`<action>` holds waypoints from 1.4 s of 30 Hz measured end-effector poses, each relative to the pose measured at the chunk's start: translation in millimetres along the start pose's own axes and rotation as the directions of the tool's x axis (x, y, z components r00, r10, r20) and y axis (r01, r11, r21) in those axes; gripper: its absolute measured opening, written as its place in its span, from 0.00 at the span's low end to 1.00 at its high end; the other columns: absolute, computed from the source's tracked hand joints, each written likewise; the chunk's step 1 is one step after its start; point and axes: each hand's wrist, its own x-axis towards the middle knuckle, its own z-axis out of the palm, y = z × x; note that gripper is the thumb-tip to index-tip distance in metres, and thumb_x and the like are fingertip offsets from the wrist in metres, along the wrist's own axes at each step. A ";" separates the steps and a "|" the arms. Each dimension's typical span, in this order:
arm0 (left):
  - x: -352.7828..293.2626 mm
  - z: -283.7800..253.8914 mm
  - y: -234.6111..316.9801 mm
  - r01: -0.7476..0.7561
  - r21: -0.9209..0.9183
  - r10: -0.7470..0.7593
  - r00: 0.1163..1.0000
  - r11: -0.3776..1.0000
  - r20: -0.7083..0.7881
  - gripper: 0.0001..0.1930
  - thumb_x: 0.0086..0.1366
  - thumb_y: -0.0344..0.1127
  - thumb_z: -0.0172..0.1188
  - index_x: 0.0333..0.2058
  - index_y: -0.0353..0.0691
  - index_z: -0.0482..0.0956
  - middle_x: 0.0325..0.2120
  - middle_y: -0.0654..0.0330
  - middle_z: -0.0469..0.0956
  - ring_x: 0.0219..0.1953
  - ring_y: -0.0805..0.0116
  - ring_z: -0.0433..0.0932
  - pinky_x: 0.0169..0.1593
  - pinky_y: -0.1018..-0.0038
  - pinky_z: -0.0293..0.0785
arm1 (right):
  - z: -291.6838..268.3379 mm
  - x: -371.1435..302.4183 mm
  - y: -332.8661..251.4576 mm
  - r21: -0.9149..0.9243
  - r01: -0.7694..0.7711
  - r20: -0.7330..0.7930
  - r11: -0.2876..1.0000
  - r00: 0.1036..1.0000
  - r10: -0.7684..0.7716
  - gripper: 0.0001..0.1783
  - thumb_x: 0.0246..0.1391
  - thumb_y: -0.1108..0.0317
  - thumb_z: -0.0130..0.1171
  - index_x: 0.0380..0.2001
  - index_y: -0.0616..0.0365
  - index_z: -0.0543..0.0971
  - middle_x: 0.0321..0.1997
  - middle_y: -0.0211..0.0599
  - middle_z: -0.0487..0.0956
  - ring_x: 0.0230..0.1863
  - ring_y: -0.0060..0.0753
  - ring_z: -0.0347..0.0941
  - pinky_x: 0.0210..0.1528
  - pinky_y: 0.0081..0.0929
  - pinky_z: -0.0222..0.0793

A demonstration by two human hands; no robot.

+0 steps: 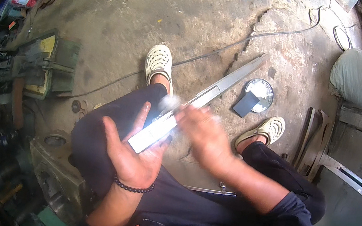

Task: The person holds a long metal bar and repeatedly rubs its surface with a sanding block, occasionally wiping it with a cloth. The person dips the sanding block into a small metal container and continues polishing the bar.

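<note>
Bright metal shows on the near end of the bar (207,95), duller grey beyond; I'd judge the work partway. From here, the left hand (135,167) lies spread, palm up, beneath it; the right hand (205,139) blurs, its grip unreadable to me. The long axis points forward and right, between the shoes (159,62).

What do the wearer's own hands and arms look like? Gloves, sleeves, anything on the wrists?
No gloves. Left hand: bracelet of round black beads at the wrist. Right hand: motion-blurred, nothing visible on the wrist; dark navy sleeve leaves the forearm bare. No cables visible on either arm.
</note>
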 end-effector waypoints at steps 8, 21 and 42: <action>-2.5 2.9 3.0 0.024 0.037 -0.024 1.000 0.999 -0.007 0.54 0.62 0.79 0.41 0.71 0.38 0.49 0.61 0.41 0.69 0.61 0.42 0.68 0.70 0.51 0.51 | -5.3 1.2 45.4 -0.197 -0.222 -0.124 0.955 0.972 0.201 0.30 0.42 0.83 0.54 0.53 0.61 0.78 0.59 0.48 0.76 0.62 0.52 0.71 0.66 0.46 0.64; -2.5 1.9 2.5 0.003 0.021 -0.003 1.000 1.000 -0.021 0.52 0.63 0.79 0.41 0.70 0.39 0.54 0.58 0.41 0.71 0.59 0.47 0.72 0.67 0.51 0.59 | 3.0 -2.1 -21.8 0.019 -0.168 -0.005 0.986 0.986 0.168 0.31 0.45 0.79 0.55 0.57 0.58 0.76 0.64 0.45 0.73 0.66 0.51 0.67 0.66 0.48 0.63; -5.7 4.4 2.7 0.051 0.144 -0.049 0.999 0.988 -0.021 0.52 0.63 0.79 0.41 0.70 0.40 0.54 0.62 0.44 0.69 0.65 0.50 0.64 0.66 0.55 0.54 | -11.6 6.4 93.5 -0.131 -0.450 -0.210 0.883 0.883 0.419 0.32 0.50 0.87 0.47 0.58 0.52 0.78 0.62 0.50 0.75 0.63 0.53 0.71 0.65 0.39 0.69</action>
